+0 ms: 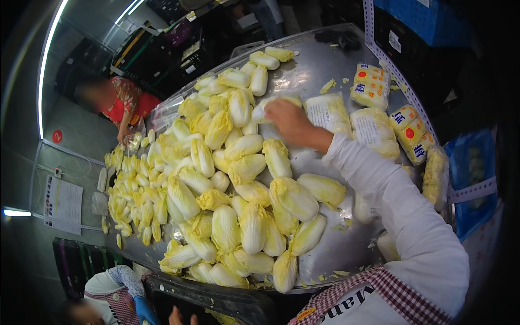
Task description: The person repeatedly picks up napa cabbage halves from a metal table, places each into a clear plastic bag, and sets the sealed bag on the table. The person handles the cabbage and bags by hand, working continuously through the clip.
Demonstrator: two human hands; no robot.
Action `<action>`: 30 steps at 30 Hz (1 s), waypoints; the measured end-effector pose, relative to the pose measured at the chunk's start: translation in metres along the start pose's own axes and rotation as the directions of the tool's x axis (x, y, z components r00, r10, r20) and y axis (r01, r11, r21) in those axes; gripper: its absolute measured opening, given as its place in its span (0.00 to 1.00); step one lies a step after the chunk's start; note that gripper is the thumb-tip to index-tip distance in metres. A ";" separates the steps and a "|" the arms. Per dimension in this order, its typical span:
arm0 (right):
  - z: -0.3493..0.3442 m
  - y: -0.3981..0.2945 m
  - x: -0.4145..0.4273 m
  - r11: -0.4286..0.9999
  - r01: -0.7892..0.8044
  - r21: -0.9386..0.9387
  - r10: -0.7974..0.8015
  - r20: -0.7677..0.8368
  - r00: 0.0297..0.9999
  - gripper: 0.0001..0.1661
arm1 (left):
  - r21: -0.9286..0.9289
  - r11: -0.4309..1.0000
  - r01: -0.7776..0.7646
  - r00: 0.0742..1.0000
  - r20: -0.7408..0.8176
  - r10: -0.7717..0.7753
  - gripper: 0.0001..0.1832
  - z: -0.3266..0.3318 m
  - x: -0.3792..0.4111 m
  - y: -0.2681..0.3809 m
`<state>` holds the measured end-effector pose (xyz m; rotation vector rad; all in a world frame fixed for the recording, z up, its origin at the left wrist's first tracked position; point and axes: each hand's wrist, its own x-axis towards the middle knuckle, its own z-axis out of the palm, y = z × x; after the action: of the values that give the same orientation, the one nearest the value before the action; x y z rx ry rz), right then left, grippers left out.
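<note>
My right hand (286, 120), bare below a white sleeve, reaches across a steel table (329, 248) and curls over a pale pack of napa cabbage (293, 100). My fingers hide much of that pack; its wrapping is hard to make out. Just to its right lies a plastic-bagged cabbage pack (328, 111) bearing print. A large heap of loose napa cabbages (243, 166) spreads left and below the hand. At the bottom edge, a few bare fingers, apparently of my left hand (178, 317), show spread with nothing visible between them; the rest is cut off.
More bagged packs (373, 132) line the table's right side. Smaller cabbages (138, 178) pile at the left. A person in red (130, 103) handles a bag across the table. Another person's blue-gloved hand (147, 310) is at lower left, by a black crate (211, 298). Blue bag (475, 187) hangs at right.
</note>
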<state>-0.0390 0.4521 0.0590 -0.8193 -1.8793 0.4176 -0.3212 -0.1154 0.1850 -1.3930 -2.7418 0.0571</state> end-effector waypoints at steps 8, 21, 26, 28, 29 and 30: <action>-0.047 -0.098 0.055 0.855 0.514 0.071 -0.498 -0.169 0.851 0.10 | -0.878 0.375 -0.297 0.880 -0.099 0.465 0.60 0.009 0.171 0.197; -0.035 -0.178 0.028 0.788 0.547 0.284 -0.515 -0.183 0.837 0.10 | -0.982 0.009 -0.189 0.956 -0.182 0.228 0.25 0.050 0.225 0.291; -0.020 -0.154 -0.047 0.873 0.365 0.325 -0.403 0.058 0.913 0.13 | -0.936 0.249 -0.248 0.968 -0.250 0.024 0.41 0.083 0.249 0.263; -0.019 -0.151 -0.068 0.858 0.340 0.385 -0.397 0.078 0.914 0.17 | -0.669 0.582 -0.462 0.811 -0.585 -0.027 0.44 0.088 0.247 0.260; -0.018 -0.153 -0.079 0.847 0.329 0.418 -0.398 0.086 0.914 0.18 | -0.649 0.592 -0.478 0.809 -0.587 0.010 0.42 0.086 0.242 0.260; -0.022 -0.164 -0.093 0.868 0.313 0.385 -0.406 0.190 0.894 0.30 | -0.630 0.599 -0.494 0.808 -0.587 0.049 0.40 0.081 0.236 0.261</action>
<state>-0.0525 0.2693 0.1066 -0.1662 -2.0721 0.6194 -0.2561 0.2285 0.0980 -1.6433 -2.0660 -1.4187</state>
